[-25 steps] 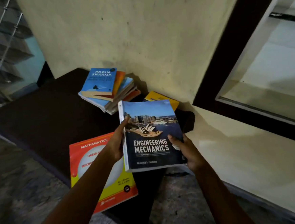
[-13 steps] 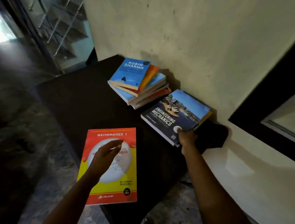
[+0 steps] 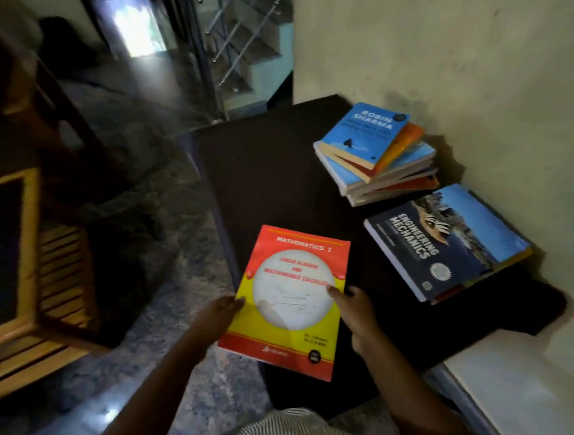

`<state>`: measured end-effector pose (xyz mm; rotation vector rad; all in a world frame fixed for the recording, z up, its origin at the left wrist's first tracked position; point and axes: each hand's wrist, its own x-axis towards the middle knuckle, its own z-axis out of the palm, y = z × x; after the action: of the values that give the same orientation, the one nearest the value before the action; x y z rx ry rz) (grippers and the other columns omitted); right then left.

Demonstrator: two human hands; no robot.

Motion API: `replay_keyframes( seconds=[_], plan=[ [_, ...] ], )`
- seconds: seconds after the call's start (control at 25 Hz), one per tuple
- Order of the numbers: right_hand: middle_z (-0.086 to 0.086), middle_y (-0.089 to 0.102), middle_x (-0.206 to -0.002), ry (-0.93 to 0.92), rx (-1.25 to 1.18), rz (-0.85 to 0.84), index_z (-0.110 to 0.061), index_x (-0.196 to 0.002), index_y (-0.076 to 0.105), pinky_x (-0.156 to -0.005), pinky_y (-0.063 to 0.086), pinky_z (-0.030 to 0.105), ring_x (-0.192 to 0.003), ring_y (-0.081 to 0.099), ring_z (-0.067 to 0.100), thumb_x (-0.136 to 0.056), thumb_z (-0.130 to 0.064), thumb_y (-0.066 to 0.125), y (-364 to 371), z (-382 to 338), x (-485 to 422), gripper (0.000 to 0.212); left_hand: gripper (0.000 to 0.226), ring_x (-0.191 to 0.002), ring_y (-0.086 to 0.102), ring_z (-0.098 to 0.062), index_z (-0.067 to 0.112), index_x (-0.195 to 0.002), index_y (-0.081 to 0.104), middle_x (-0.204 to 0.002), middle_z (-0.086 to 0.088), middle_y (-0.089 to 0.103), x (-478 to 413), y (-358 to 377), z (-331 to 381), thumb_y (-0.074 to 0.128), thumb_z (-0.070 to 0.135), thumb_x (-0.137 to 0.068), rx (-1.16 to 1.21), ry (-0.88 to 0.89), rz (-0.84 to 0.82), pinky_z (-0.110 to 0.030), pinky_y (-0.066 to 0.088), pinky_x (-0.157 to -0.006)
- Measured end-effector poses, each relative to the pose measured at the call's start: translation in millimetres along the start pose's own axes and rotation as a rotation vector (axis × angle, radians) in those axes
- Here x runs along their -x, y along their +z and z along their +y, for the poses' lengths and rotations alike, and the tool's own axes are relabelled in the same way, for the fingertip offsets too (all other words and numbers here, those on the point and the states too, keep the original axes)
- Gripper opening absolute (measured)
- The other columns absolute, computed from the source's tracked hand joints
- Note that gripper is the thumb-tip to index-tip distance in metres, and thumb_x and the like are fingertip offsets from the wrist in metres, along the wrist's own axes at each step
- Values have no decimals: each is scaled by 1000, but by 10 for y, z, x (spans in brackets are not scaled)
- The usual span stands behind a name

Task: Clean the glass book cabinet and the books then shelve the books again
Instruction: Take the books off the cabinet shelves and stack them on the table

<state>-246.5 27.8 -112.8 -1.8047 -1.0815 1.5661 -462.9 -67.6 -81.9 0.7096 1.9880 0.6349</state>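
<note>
Head view — left hand (image 3: 214, 317) and right hand (image 3: 354, 309) grip maths book (image 3: 292, 299) at dark table (image 3: 268, 177), stairs (image 3: 248, 45) perhaps beyond.

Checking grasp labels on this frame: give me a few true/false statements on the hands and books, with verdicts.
1. The left hand and right hand both hold the Mathematics book. True.
2. The Engineering Mechanics book is in the right hand. False: it lies on the dark table, untouched.
3. The Robin Sharma book tops the stack by the wall. True.
4. The Mathematics book is open. False: it is closed, front cover up.
</note>
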Motion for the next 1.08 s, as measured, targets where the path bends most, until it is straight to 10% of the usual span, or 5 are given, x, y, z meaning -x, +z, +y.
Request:
replay_keyframes(
  seconds=[0.16,0.32,0.52,0.76,1.08],
  plan=[
    [7,62,-117,103,-119,-176,-6,-114,62,-87,47,34,-104,57,21,-85,-24,67,-171,-172,67,34,16,-56,57,-3,19,-84,65,-64,2,60,103,-15,165,70,34,-81,51,192,27,-23,46,-57],
    [-1,60,-126,-56,-276,-271,-21,-131,49,-101,43,41,-116,55,16,-84,-19,65,-341,-195,336,50,16,-67,65,-4,16,-100,66,-80,4,71,227,-86,315,65,16,-84,373,308,-132,-19,53,-62],
    [-11,64,-104,-256,-470,78,-25,-110,54,-65,53,13,-93,62,6,-89,-6,56,-932,-425,440,28,24,-85,65,-1,20,-107,63,-93,10,73,163,372,897,45,30,-95,436,403,-327,-16,52,-75],
    [12,57,-126,-235,-603,432,-9,-133,48,-84,52,39,-104,59,26,-91,-22,58,-1756,-339,101,45,94,-145,11,-24,26,-146,29,-154,-2,25,-476,1169,595,-4,79,-76,-785,728,16,-49,-5,-113],
    [18,52,-130,-36,-641,443,-8,-140,35,-80,51,41,-110,56,30,-92,-14,57,-1794,-547,-750,53,89,-144,11,-23,28,-146,28,-154,-2,26,-570,1260,511,-8,76,-79,-878,765,130,-52,0,-114]
  ],
)
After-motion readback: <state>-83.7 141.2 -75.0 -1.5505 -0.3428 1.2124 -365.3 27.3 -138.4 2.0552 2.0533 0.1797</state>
